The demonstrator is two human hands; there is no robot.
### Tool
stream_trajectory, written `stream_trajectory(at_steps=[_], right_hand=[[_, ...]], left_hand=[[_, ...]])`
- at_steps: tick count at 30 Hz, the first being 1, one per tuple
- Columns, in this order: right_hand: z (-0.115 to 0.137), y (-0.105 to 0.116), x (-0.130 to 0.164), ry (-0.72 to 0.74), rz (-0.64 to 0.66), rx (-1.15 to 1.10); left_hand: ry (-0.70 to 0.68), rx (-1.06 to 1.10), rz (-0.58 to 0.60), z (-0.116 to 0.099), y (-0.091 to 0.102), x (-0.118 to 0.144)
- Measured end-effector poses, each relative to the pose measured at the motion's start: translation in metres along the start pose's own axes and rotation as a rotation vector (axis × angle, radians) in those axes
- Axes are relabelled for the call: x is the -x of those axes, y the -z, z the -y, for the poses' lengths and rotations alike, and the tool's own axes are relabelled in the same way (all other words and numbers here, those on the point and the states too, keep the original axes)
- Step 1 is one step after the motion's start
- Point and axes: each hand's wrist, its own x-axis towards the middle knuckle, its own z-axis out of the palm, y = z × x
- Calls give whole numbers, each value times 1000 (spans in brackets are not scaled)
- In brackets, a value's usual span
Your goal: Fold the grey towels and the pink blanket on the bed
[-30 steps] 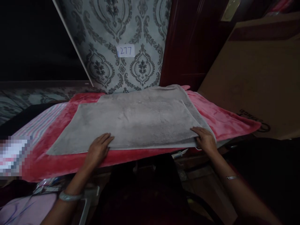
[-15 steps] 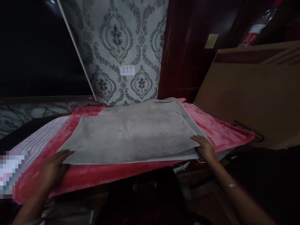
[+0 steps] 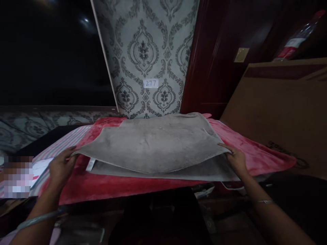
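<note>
A grey plush towel (image 3: 150, 143), folded over itself, lies across a red and pink plush cloth (image 3: 122, 189). My left hand (image 3: 62, 165) pinches the near left corner of the towel's upper layer. At the near right corner, my right hand (image 3: 236, 160) grips the same layer between thumb and fingers. Both corners are lifted, and the edge between them sags in a curve. Under it the lower grey layer shows, with a white label (image 3: 91, 164) at its left end.
A striped cloth (image 3: 68, 139) lies on the left. A dark television screen (image 3: 56, 54) stands at the back left. On the right is a large cardboard box (image 3: 281, 109) with a plastic bottle (image 3: 293, 44) on top. A card marked 277 (image 3: 150, 83) is on the wallpaper.
Both hands have raised the near corners of the towel's upper layer, so its front edge now sags off the lower layer and the label is uncovered. The view has shifted left.
</note>
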Motion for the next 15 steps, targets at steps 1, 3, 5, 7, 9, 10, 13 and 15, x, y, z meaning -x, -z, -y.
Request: stream_trajectory(at_steps=[1, 3, 5, 7, 9, 10, 13, 15], right_hand=[[8, 4, -5, -14, -17, -9], [23, 14, -12, -54, -52, -5], [36, 28, -17, -94, -85, 9], [48, 43, -20, -134, -124, -1], [59, 58, -23, -189, -182, -32], [64, 65, -24, -219, -215, -51], [79, 79, -32, -254, -315, -144], [85, 78, -41, -238, -386, -225]], left_hand=[[70, 62, -14, -7, 1, -1], [228, 189, -7, -21, 5, -1], [332, 315, -1, -33, 12, 2], [339, 404, -46, -43, 22, 9], [315, 445, -118, -52, 35, 17], [307, 456, -157, -56, 42, 21], [305, 492, -214, -66, 57, 27], [317, 519, -211, -72, 59, 23]])
